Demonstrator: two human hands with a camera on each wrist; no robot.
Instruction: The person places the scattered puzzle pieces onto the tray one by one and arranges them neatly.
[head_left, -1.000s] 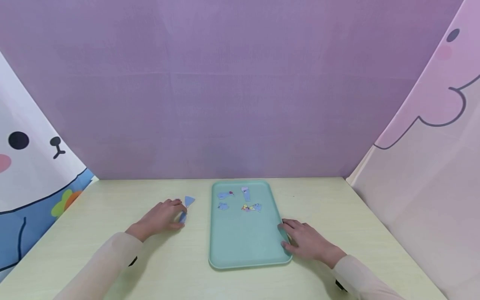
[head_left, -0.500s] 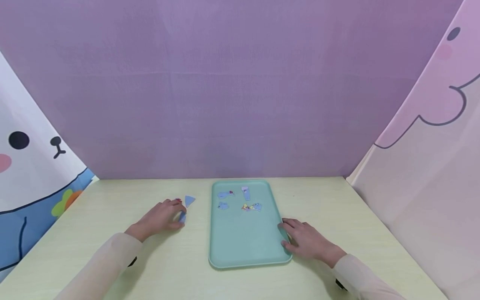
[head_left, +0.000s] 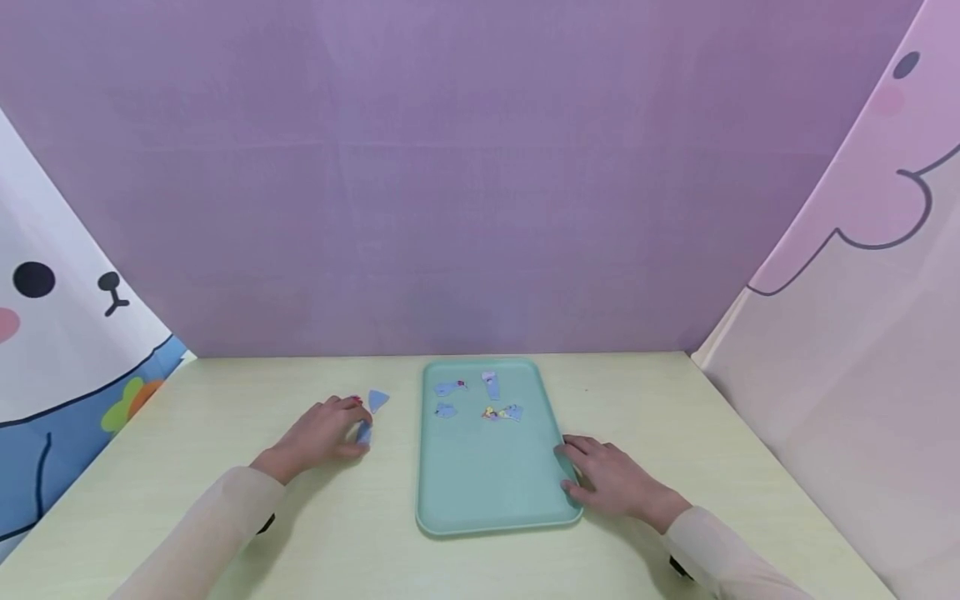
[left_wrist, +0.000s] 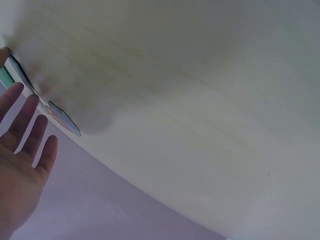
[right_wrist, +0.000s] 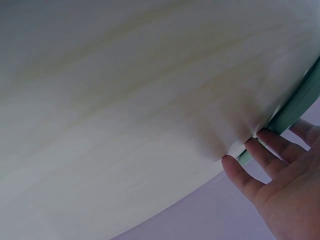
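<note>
My left hand (head_left: 322, 433) rests low over the table's left part, its fingers spread around flat blue puzzle pieces. One piece (head_left: 364, 433) shows between thumb and forefinger, partly hidden by the hand; a bit of red shows past the fingertips. Just beyond lies a triangular blue piece (head_left: 378, 401). In the left wrist view the loosely extended fingers are beside the thin edge of a piece (left_wrist: 65, 120). At the right rim of a mint-green tray (head_left: 495, 492), my right hand (head_left: 611, 479) touches with thumb and fingertips; its fingers (right_wrist: 265, 157) look relaxed in the right wrist view.
Several blue printed pieces lie in the tray's far half, among them one with a red spot (head_left: 450, 388) and one with yellow (head_left: 491, 413). A purple cloth wall (head_left: 480, 183) rises behind the pale wooden table (head_left: 660, 400). Printed cloths flank both sides.
</note>
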